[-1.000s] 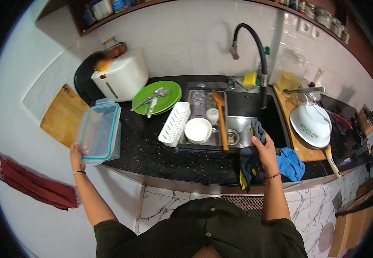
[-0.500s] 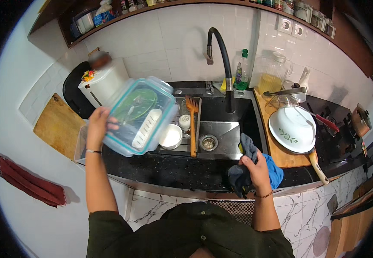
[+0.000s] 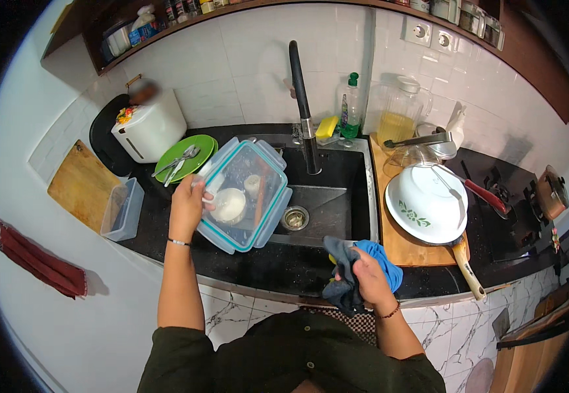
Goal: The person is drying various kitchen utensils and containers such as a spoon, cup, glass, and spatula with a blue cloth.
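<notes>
My left hand point(image 3: 187, 202) grips the left edge of a clear plastic container lid point(image 3: 244, 177) with a teal seal and side flaps. It is tilted over the left part of the sink. Through it show a white bowl point(image 3: 229, 206), a small white cup and part of a wooden spatula. A crumpled dark grey cloth point(image 3: 345, 278) is bunched in my right hand point(image 3: 371, 278), in front of the sink's near edge. Beside that hand is a blue cloth point(image 3: 384, 262); whether it is held too I cannot tell. The fingertips of my right hand are partly hidden.
The black faucet point(image 3: 302, 98) rises behind the sink point(image 3: 327, 209). Green plates point(image 3: 200, 145) with cutlery stand left of it, near a clear plastic tub point(image 3: 124, 213). On the right, a wooden board point(image 3: 422, 255) bears an upturned white basin point(image 3: 425, 200), a pan handle and tongs.
My left hand has brought the lid right and nearer, off the green plates and over the bowl. The right hand with the grey cloth has shifted left. The view has turned slightly.
</notes>
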A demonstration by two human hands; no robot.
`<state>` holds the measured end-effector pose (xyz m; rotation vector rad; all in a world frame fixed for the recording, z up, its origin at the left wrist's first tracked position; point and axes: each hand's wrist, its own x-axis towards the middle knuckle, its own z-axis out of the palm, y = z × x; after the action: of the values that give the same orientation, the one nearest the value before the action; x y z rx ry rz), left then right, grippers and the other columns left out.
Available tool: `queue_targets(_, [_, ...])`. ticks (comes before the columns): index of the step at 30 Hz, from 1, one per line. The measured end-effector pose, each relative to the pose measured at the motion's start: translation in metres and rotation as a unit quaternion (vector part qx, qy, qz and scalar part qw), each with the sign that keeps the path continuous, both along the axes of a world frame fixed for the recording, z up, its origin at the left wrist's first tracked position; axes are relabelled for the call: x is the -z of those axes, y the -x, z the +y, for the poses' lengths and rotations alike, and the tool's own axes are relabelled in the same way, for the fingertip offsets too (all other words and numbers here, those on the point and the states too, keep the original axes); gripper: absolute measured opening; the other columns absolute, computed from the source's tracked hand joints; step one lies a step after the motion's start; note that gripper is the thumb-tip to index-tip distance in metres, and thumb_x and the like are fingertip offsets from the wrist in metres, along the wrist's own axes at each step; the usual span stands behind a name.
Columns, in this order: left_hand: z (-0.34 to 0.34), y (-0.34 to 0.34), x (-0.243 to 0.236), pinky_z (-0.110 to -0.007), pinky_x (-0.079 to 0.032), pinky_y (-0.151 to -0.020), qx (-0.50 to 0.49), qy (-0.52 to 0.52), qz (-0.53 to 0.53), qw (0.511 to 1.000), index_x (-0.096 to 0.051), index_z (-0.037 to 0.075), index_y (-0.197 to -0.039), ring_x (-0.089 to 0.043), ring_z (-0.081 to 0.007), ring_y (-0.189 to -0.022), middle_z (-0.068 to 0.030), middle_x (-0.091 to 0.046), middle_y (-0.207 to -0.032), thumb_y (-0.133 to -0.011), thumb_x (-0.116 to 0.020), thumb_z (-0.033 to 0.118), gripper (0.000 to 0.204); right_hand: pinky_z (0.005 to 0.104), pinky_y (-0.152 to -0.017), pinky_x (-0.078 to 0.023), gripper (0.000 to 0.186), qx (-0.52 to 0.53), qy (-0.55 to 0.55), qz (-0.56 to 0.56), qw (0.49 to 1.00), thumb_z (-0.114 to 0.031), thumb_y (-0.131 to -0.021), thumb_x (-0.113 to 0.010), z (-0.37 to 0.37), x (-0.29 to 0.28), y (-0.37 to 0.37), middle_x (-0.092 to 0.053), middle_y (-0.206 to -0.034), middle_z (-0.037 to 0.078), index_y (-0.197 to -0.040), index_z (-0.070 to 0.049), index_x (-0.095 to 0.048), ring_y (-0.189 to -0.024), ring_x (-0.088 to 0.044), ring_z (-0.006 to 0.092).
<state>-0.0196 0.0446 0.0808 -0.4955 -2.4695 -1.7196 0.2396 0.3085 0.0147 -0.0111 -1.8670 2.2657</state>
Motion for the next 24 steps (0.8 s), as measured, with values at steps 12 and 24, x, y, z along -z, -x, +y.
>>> queue_targets(12, [-0.008, -0.082, 0.066, -0.022, -0.04, -0.039, -0.016, -0.142, -0.2, 0.969, -0.053, 0.0, -0.102, -0.062, -0.0168, -0.054, -0.0092, -0.062, -0.074, -0.09, -0.051, 0.028, 0.031, 0.0225, -0.063, -0.039, 0.05, 0.004, 0.025, 0.072, 0.997, -0.047, -0.092, -0.039, 0.011, -0.038, 0.021, -0.053, -0.076, 0.005, -0.095, 0.002, -0.051, -0.067, -0.049, 0.0105])
queue_targets(24, [0.035, -0.117, 0.113, -0.019, -0.042, -0.04, 0.067, -0.14, -0.284, 0.946, -0.055, 0.003, -0.11, -0.062, -0.0137, -0.057, -0.007, -0.063, -0.077, -0.089, -0.049, 0.032, 0.037, 0.0241, -0.055, -0.036, 0.063, 0.056, 0.105, 0.11, 0.987, -0.056, -0.091, -0.027, 0.015, -0.054, 0.032, -0.051, -0.072, 0.006, -0.112, 0.0, -0.047, -0.059, -0.044, 0.0129])
